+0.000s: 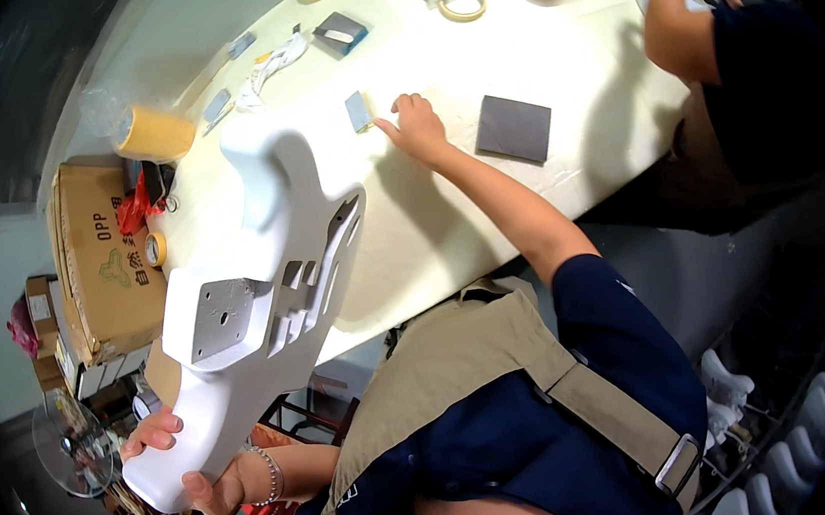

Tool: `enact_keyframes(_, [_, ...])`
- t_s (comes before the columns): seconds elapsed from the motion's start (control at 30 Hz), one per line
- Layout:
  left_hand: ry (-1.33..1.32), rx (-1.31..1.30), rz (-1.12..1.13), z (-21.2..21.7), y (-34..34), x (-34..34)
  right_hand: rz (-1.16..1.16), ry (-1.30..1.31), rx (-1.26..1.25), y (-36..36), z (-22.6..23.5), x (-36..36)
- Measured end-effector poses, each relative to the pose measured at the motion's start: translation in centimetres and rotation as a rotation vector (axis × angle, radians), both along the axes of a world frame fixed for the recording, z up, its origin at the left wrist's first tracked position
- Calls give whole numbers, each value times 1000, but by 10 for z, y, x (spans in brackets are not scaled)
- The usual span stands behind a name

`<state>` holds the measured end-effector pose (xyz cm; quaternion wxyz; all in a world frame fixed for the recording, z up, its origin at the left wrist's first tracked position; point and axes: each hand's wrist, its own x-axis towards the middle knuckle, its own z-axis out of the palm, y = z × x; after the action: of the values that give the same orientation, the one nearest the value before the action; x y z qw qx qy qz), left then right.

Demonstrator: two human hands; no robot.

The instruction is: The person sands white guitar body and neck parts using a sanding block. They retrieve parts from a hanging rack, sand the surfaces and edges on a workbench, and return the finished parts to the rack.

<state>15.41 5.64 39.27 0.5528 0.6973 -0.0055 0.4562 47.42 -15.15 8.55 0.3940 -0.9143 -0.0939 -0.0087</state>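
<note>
My left hand (223,484) grips the lower end of a large white moulded shell (236,397), its fingers on one side and the thumb on the other. The shell is tilted over the table's left part. It has a squared recess with small holes, several slots and a curved upper end. My right hand (420,134) reaches over the table, fingers apart, holding nothing. Its thumb is close beside a small grey rectangular block (358,111); whether they touch I cannot tell. Right of that hand lies a dark grey square pad (515,128).
On the pale table (412,247) are a tape roll (462,6), a white cloth (270,69), a dark box-like block (341,34) and a yellow roll (154,133). A cardboard box (111,259) stands left. At the far right another person's arm (680,28) works; white stools (786,460) stand lower right.
</note>
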Motion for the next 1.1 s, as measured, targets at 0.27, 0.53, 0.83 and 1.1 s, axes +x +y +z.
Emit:
enact_keyframes(0.27, [-23, 185, 93, 0, -36, 7, -219, 29, -225, 68, -4, 51])
enact_keyframes(0.53, [-30, 175, -427, -5, -36, 7, 13, 115, 1173, -42, 110, -56])
enact_keyframes(0.83, [252, 265, -587, 15, -72, -5, 271, -928, 218, -57, 224, -177])
enact_keyframes(1.1, [219, 289, -605, 7, -62, -18, 576, -734, 79, -52, 221, -189])
